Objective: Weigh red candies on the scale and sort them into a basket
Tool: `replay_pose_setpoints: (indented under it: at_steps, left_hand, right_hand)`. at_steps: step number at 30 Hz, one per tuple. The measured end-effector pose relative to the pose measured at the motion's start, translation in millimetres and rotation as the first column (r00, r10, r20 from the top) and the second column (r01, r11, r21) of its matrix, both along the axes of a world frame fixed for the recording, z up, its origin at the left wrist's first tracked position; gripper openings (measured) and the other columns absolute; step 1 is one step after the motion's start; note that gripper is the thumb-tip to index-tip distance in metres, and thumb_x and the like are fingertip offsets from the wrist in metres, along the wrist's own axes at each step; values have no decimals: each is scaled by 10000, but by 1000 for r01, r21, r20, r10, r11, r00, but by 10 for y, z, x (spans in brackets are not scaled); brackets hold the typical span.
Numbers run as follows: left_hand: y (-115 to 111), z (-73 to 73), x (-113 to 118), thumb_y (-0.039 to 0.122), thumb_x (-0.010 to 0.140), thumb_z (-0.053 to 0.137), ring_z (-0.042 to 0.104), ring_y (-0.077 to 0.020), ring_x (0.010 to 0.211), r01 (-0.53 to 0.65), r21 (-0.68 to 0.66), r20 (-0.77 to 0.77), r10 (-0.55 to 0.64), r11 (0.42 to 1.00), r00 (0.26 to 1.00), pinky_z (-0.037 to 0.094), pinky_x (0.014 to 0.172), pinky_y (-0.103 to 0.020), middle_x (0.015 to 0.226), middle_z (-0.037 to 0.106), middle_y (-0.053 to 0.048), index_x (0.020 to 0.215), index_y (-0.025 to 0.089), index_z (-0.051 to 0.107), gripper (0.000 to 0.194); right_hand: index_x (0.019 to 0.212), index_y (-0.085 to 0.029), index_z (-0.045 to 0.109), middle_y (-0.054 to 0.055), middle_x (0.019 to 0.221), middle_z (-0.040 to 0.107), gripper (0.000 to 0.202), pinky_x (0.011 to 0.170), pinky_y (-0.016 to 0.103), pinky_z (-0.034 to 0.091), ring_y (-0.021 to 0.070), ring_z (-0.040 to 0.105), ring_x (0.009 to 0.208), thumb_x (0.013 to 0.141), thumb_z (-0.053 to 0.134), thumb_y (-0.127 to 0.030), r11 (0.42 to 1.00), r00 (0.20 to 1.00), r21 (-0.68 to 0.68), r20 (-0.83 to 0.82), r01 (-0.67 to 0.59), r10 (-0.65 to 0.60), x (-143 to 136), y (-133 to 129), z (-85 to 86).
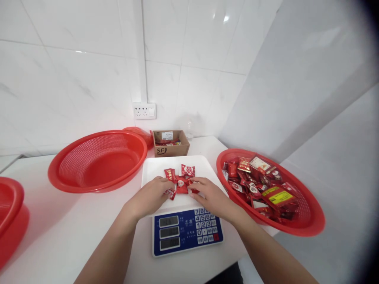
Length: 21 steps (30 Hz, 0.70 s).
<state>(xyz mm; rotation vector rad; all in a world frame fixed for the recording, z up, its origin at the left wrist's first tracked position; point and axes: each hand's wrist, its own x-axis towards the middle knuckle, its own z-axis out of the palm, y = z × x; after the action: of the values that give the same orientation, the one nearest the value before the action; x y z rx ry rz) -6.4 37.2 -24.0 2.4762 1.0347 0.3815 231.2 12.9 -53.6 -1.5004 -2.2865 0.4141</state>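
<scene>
Several small red wrapped candies lie close together on the white pan of a digital scale. My left hand reaches in from the left, its fingers bent onto a red candy packet at the near left of the group. From the right, my right hand curls its fingertips over another red packet, partly hidden beneath them. Between the hands rests a red candy with a round pale mark. Behind it is a packet with a white character, and a gold-lettered one lies to its left.
At right stands a red plastic basket of mixed red packets. A red perforated basket is at left, part of another red basket at the far left edge. A cardboard box with packets stands behind the scale, near a wall socket.
</scene>
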Motion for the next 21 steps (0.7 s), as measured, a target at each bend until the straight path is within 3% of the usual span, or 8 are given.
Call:
replay_pose_setpoints:
  at_steps: [5, 11, 15, 21]
  left_hand:
    - [7, -6, 4, 59, 855, 432, 614, -235, 892, 0, 4, 4, 0, 1000, 1000, 470, 724, -322, 896, 675, -49, 785, 215, 597, 238]
    - [17, -18, -2, 67, 828, 456, 619, -235, 846, -17, -10, -16, 17, 1000, 1000, 455, 678, -306, 859, 662, -51, 787, 205, 595, 200]
    - [25, -30, -3, 61, 830, 439, 612, -231, 830, -22, -8, -24, 22, 1000, 999, 445, 679, -308, 871, 658, -54, 817, 200, 611, 221]
    - [23, -39, 9, 57, 834, 431, 612, -219, 799, -17, -9, -16, 17, 1000, 1000, 435, 663, -295, 855, 653, -52, 822, 196, 617, 232]
  right_hand:
    - [1200, -187, 695, 149, 1373, 586, 323, 1090, 516, 414, 313, 517, 1293, 887, 615, -205, 999, 998, 21, 46, -46, 45, -105, -2, 48]
    - [1312, -158, 629, 132, 1468, 518, 451, 1118, 602, 326, 404, 339, 1415, 869, 671, -234, 991, 984, -27, 120, -130, 132, -231, -8, 59]
    - [1237, -136, 678, 134, 1456, 531, 373, 1113, 631, 314, 422, 336, 1412, 875, 666, -224, 990, 980, -42, 141, -137, 141, -203, -31, 55]
    - [1144, -173, 720, 112, 1349, 632, 281, 1122, 567, 354, 344, 425, 1378, 872, 668, -222, 986, 979, -29, 114, -167, 169, -98, -128, 76]
